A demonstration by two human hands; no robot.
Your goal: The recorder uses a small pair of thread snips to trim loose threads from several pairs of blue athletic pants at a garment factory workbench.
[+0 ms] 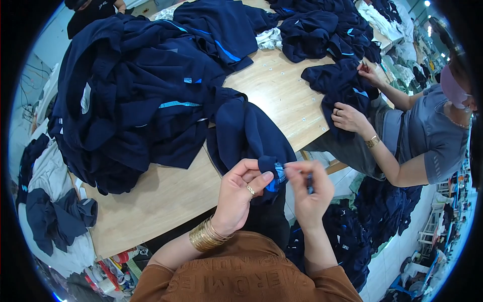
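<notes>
A navy trouser-like garment hangs over the table edge toward me. My left hand, with rings and gold bangles, pinches its end, where a bright blue and white inner patch is turned outward. Close by on the right, my right hand is closed, thumb and fingertips together at that patch. Something small and dark blue shows between its curled fingers; motion blur hides what it is.
A big heap of navy garments covers the table's left side, with more piles at the far end. On the right, a masked co-worker handles another navy garment. Further navy garments lie on the floor.
</notes>
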